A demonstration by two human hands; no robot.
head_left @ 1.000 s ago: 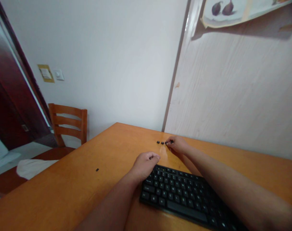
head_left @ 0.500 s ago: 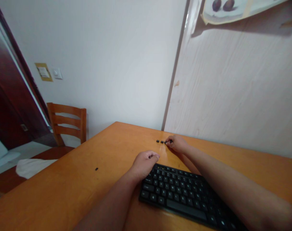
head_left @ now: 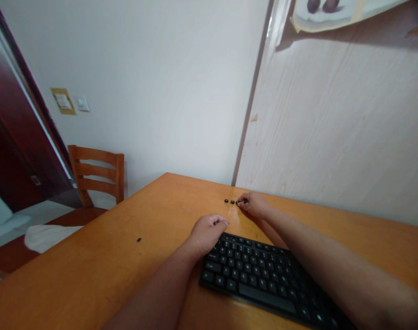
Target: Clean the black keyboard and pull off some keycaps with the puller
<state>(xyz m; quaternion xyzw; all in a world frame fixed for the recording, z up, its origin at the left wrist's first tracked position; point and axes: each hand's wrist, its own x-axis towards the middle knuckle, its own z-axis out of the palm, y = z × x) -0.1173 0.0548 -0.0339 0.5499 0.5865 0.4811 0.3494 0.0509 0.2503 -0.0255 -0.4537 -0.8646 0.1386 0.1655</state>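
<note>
A black keyboard (head_left: 264, 279) lies on the orange wooden table (head_left: 119, 266) in front of me. My left hand (head_left: 207, 233) rests at the keyboard's far left corner with its fingers curled shut. My right hand (head_left: 253, 204) reaches past the keyboard and pinches a small black keycap (head_left: 238, 202) against the table. Two more loose black keycaps (head_left: 229, 201) lie in a row just left of it. One further small black piece (head_left: 139, 239) sits alone on the table to the left.
A wooden chair (head_left: 97, 176) stands at the table's far left, with a white cloth (head_left: 43, 237) on a seat beside it. White wall and a pale wood-grain panel (head_left: 332, 137) close off the table's far side. A dark door (head_left: 12, 146) is at the left.
Both hands stay where they were. Only the view has shifted slightly.
</note>
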